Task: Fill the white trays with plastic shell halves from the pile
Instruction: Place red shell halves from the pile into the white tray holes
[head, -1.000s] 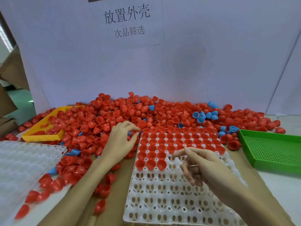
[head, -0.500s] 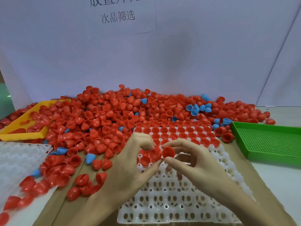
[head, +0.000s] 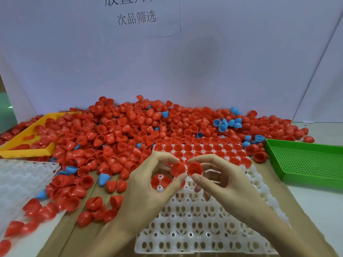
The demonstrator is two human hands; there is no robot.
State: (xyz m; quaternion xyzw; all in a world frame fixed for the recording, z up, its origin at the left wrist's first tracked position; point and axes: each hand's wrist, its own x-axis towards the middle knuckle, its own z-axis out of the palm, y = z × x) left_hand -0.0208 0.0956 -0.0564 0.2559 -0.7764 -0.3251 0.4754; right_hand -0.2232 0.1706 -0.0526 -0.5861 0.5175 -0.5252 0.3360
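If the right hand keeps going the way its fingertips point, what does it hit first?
Probably the red shell pinched in the left hand; the right hand points left, its own shell nearly touching it. Depth is uncertain.

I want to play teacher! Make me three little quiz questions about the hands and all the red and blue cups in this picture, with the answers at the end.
1. True or false: each hand pinches a red shell half above the white tray.
2. Which rows of the white tray are already filled? A) the far rows B) the near rows C) none
3. Fill in: the perforated tray to the right of the white tray is coloured ____.

Key:
1. True. The left hand pinches one red shell half, and the right hand pinches another.
2. A, next to the pile.
3. Green: the green tray.
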